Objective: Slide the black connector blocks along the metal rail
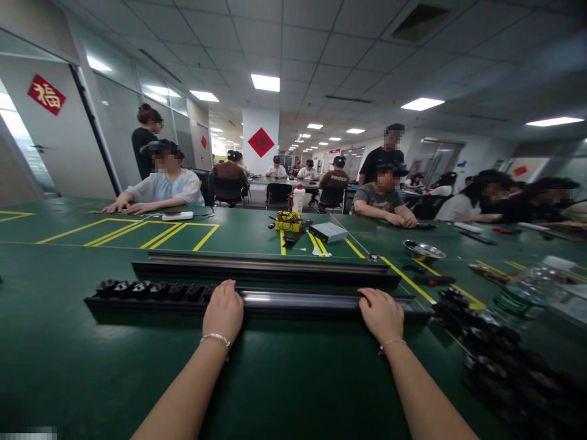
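A long black rail [298,304] with a shiny channel lies crosswise on the green table in front of me. Several black socket-like modules [158,290] sit in a row along its left part. My left hand [224,313] is closed over the rail at the right end of that row; its fingertips are partly hidden, and whether it also grips a module I cannot tell. Farther right, my right hand [383,315] curls over the same rail near its right end, with the thumb on the near side. A second black rail [266,269] lies parallel just behind.
A heap of black modules [509,354] lies at the right, beside a clear plastic bottle [523,290]. Farther back are a metal bowl [424,249], a grey box [328,232] and a yellow object [288,221]. People sit across the green table [137,373].
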Demonstrator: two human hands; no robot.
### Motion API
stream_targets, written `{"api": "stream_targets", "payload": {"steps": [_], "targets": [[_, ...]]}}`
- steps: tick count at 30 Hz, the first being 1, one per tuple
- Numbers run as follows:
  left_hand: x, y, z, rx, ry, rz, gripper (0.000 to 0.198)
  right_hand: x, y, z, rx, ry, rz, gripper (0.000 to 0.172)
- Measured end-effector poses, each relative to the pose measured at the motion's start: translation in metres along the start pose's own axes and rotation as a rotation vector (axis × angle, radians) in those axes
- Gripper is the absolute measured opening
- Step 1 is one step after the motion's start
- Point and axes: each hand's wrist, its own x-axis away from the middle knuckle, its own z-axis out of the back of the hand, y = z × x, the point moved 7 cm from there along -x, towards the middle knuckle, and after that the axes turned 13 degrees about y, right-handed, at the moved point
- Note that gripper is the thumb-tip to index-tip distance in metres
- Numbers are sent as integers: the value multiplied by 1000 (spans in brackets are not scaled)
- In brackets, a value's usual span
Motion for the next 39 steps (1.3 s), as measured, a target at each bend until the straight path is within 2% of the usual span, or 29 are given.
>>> {"api": "stream_targets", "payload": {"steps": [4, 6, 9, 18, 28, 33, 39], "targets": [[-2, -8, 3, 30, -48, 138, 38, 0, 0, -1, -6, -7, -2, 40], [-3, -7, 3, 43, -110, 180, 40, 0, 0, -1, -9, -7, -3, 39], [-5, -8, 6, 39, -142, 233, 40, 0, 0, -1, -14, -2, 1, 39], [-2, -5, 4, -18, -143, 154, 42, 1, -1, 1, -12, 11, 8, 40], [-4, -1, 9, -61, -162, 126, 42, 1, -1, 1, -21, -1, 1, 41], [-3, -2, 8, -16, -168, 172, 42, 1, -1, 0, -15, -26, -7, 41], [-3, -8, 5, 8, -248, 285, 42, 0, 0, 0, -22, -36, -18, 41]]}}
